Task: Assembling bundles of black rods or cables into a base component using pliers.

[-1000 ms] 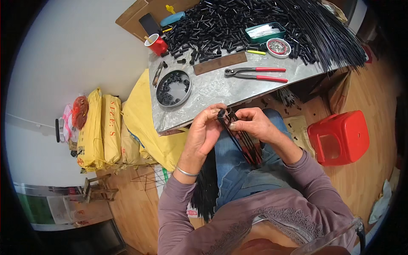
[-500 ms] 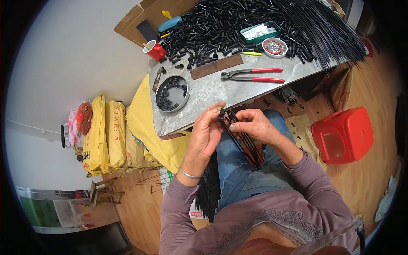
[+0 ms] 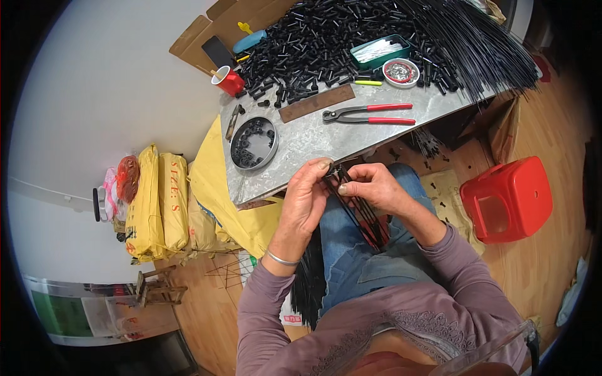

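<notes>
Over my lap, my left hand (image 3: 306,193) is closed around the top end of a slim black frame of thin rods (image 3: 362,220). The thumb and fingers meet at a small black end piece, partly hidden by them. My right hand (image 3: 380,188) pinches the rods just below that end, thumb on top. From there the frame slants down toward my thighs, with some red showing among its lower rods. Beyond my hands, on the metal-topped table (image 3: 307,139), stands a round tin (image 3: 276,149) with small black rings. Red-handled pincers (image 3: 385,106) lie to its right.
Behind a rusty metal strip (image 3: 316,103) spreads a heap of black tubular parts (image 3: 326,44). A red cup (image 3: 231,83), a green box (image 3: 376,59) and long black rods (image 3: 476,50) surround it. A red stool (image 3: 527,197) stands right; yellow sacks (image 3: 174,200) lean left.
My left fingers have drawn in closer around the end piece, its index finger lower than before. The right hand keeps its pinch. The whole view has shifted slightly.
</notes>
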The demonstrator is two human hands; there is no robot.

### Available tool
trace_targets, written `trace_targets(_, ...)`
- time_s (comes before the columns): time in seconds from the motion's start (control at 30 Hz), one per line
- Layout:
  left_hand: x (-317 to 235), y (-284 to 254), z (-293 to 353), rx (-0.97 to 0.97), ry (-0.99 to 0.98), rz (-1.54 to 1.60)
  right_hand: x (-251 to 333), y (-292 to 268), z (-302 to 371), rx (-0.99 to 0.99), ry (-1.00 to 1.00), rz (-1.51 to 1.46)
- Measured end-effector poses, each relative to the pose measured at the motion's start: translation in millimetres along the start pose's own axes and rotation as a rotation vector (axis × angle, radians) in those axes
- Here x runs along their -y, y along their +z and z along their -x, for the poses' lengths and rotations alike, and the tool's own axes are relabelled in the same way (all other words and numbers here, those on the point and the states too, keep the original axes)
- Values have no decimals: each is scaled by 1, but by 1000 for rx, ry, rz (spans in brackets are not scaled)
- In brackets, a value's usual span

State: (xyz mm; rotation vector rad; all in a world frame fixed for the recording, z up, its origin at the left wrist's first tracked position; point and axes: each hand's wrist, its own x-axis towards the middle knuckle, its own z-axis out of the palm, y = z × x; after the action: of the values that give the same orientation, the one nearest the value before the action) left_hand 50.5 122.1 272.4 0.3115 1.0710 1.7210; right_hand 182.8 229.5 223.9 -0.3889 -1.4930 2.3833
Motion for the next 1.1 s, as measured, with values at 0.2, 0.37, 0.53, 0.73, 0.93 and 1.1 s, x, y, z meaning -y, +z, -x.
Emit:
trace_targets(0.2, -2, -3, -2, 39, 88, -271, 0, 2, 4, -105, -24, 39)
trace_targets(0.37, 8, 7, 3, 44, 266, -460, 2, 4, 6, -144, -37, 10)
trace_targets(0.53, 9, 10, 7, 41, 335, -418, 5, 4, 7, -110, -39, -19)
trace_targets(0.73, 7, 12, 6, 64, 347, -449, 1, 5, 12, -120, -121, 139)
trace_targets(0.93, 13, 5, 8, 102, 386, -367, 6, 9, 11, -222, -175, 298)
trace_targets(1.1, 19, -2, 14, 156, 380, -368, 18, 2, 14, -25, 118, 160)
